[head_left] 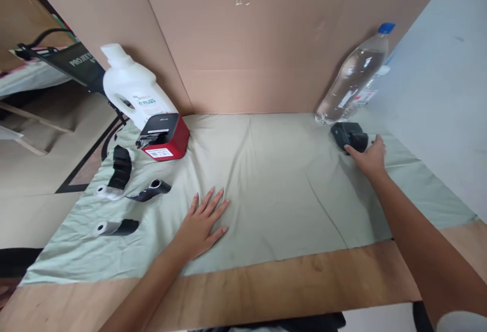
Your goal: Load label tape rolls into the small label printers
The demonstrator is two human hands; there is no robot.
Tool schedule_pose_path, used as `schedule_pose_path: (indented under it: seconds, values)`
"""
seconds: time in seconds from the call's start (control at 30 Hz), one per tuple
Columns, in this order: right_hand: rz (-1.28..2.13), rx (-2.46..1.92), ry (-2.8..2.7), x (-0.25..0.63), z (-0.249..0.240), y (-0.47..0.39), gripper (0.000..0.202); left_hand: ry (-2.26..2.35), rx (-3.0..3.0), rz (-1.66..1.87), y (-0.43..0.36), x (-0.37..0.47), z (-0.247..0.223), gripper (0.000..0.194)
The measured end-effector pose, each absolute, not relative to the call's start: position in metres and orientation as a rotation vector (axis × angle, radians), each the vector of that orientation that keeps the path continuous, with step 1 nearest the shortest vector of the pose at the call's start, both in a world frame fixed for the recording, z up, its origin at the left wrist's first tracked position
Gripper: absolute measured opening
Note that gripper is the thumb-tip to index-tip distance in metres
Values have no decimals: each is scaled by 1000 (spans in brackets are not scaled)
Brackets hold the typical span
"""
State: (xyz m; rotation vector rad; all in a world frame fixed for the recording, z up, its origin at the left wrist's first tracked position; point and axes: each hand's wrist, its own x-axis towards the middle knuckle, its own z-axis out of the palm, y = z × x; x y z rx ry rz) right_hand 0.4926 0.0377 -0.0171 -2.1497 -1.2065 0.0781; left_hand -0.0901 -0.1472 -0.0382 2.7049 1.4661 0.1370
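Observation:
My left hand [203, 224] lies flat on the pale green cloth [262, 185], its fingers spread and nothing in them. To its left are small rolls: a white roll with a black strip [122, 169] uncurled, a dark roll [154, 190], and a white-and-black roll [117, 227]. Far to the right, my right hand [371, 159] has its thumb and fingers around a small black boxy device [348, 135], which sits on the cloth. The device's exact kind is unclear. A red and black box-shaped machine [165, 136], with a white label on its front, stands at the left.
A white jug [133, 86] leans behind the red machine. Against the cardboard backing [251, 42] tilts a clear bottle with a blue cap [355, 75], another bottle partly hidden behind it. The wooden table edge [289, 281] runs along the front; a white wall [437, 83] borders the right.

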Motion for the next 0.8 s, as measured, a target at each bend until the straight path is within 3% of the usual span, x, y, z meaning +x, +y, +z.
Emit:
schedule_pose_path:
  seconds: [0.13, 0.4, 0.8]
  values:
    - [174, -2197, -1179, 479, -4, 65, 113, 1487, 2727, 148, -153, -91, -37, 66]
    - [38, -2155, -1112, 430, 12, 40, 90, 1477, 2671, 185, -152, -91, -39, 63]
    - [399, -1872, -1407, 179, 20, -3, 90, 1487, 2526, 142, -159, -86, -23, 63]
